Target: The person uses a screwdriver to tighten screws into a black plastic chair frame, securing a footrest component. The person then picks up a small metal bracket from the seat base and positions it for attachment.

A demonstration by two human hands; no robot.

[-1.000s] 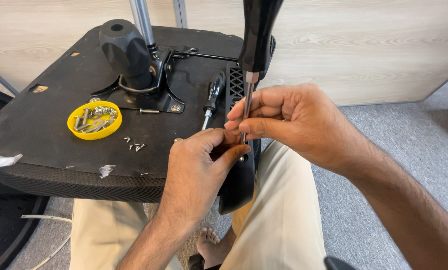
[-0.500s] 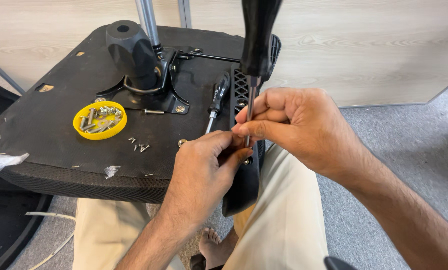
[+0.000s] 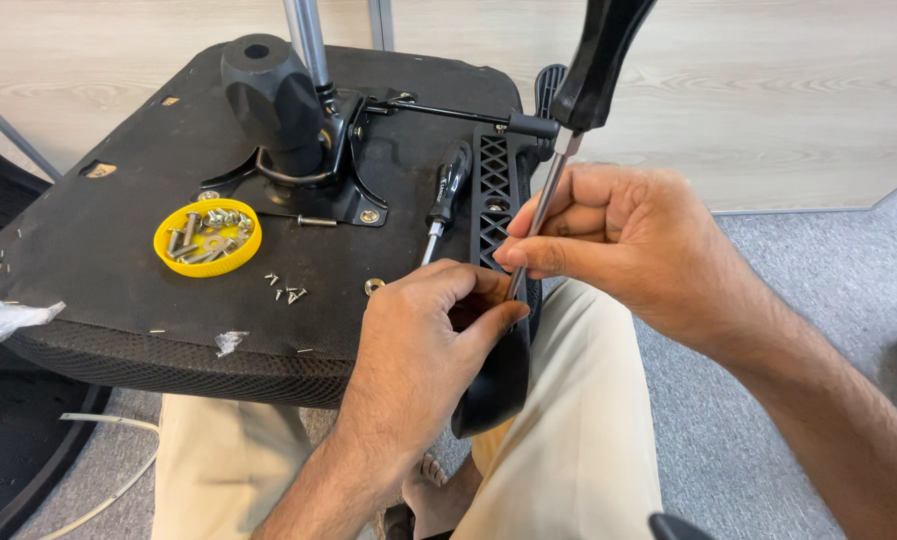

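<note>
At the far left a scrap of clear plastic wrap [image 3: 3, 322] lies on the edge of the upturned black seat base [image 3: 98, 270], which rests across the person's lap. Next comes one yellow dish [image 3: 207, 237] holding a heap of silver bolts and washers, too jumbled to count, and just right of it about five small loose screws [image 3: 285, 291] lie on the base, with a single washer [image 3: 373, 286] a little further right. Behind them stands the black tilt mechanism [image 3: 280, 105], its plate already showing bolts at the corners, so that part looks fastened, and one loose bolt [image 3: 316, 221] lies against its near edge. One spare black-handled screwdriver [image 3: 445, 196] lies unused beside the black armrest bracket [image 3: 495, 190] with its lattice openings. The left hand [image 3: 423, 355] is curled around the near end of that bracket, fingers closed on it and steadying it at the right edge of the seat. The right hand [image 3: 633, 240] pinches the metal shaft of a second, upright screwdriver [image 3: 580, 90], whose tip goes down between the two hands where the fastener is hidden. By my reading the armrest fixing is in progress, and the heap in the dish suggests several fasteners are left.
</note>
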